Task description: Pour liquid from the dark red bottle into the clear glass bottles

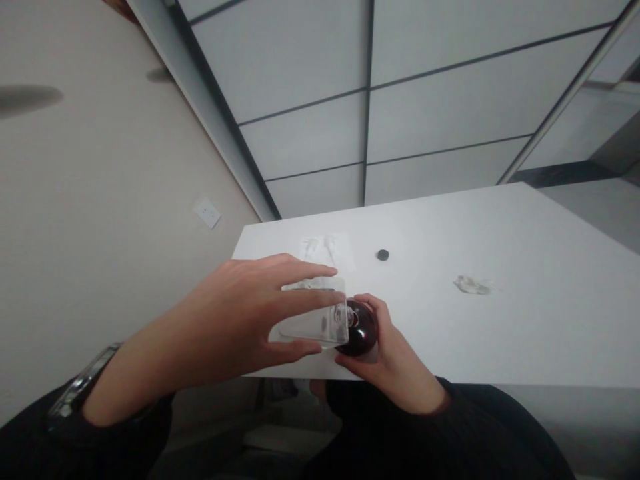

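White tabletop (530, 320), left hand (255, 310) gripping clear container (307, 326), right hand (397, 357) clasping dark red bottle (365, 337)

No lettering, label, brand, number or sign can be read — neither on the bottle (365, 330) nor on the clear box (306, 325), and none on the cap (383, 255) or the wall socket (207, 213) — at this sharpness
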{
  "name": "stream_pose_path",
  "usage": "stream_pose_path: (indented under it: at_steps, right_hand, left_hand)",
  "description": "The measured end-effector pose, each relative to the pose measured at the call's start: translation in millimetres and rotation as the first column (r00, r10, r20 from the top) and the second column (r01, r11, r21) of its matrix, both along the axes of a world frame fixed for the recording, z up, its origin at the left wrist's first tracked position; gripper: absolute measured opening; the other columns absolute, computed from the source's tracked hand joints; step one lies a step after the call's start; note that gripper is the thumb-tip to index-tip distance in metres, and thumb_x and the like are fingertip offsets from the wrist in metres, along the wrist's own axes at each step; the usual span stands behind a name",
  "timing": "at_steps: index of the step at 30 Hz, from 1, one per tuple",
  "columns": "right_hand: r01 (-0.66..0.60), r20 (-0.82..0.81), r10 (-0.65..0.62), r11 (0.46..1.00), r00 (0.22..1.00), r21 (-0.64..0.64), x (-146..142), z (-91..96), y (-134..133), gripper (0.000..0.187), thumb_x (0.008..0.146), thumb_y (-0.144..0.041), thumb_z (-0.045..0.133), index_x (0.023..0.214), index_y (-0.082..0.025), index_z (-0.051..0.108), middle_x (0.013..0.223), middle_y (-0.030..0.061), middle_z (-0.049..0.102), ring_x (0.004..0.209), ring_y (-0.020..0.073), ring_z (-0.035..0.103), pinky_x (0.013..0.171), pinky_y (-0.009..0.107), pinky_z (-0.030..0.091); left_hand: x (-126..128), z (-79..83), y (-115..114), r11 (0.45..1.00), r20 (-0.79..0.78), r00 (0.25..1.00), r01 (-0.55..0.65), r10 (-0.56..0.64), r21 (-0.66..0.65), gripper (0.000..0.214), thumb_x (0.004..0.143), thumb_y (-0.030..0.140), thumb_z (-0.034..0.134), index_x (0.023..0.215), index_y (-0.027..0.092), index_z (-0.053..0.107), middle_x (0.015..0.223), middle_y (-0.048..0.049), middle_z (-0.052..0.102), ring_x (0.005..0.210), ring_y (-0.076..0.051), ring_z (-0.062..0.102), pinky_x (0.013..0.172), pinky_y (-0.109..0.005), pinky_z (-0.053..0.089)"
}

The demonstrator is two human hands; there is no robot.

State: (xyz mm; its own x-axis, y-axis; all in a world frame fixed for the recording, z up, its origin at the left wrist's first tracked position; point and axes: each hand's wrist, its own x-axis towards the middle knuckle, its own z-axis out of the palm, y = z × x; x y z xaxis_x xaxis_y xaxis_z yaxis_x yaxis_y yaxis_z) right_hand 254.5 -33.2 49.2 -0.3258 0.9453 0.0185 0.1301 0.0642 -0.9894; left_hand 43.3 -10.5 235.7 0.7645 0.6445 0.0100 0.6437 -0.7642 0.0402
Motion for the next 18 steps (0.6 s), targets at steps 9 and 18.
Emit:
stream_pose_path:
  at_steps: [9,18]
  right_hand:
    - [0.000,0.007,0.000,1.000,1.000,-0.006,-0.1,-0.1,-0.2,0.075,0.072,-0.029,0.079,0.133,-0.027,0.035,0.136,0.0133,0.065,0.126,0.0335,0.067,0.105,0.051,0.052]
    - [0.003,-0.016,-0.004,1.000,1.000,-0.031,-1.3,-1.3,-0.1,0.076,0.071,-0.030,0.078,0.133,-0.028,0.035,0.136,0.0126,0.065,0.127,0.0336,0.065,0.106,0.052,0.051]
  left_hand:
    - [3.4,1.5,0.3,0.999,-0.030,0.999,0.029,-0.028,0.032,0.048,0.088,0.032,0.081,0.135,0.030,0.069,0.142,-0.0055,0.070,0.118,-0.031,0.072,0.090,-0.040,0.062]
    - [3.0,0.8,1.1,0.998,-0.041,0.998,0.040,-0.038,0.041,0.050,0.089,0.033,0.081,0.137,0.030,0.067,0.144,-0.0049,0.069,0.118,-0.031,0.071,0.090,-0.042,0.062]
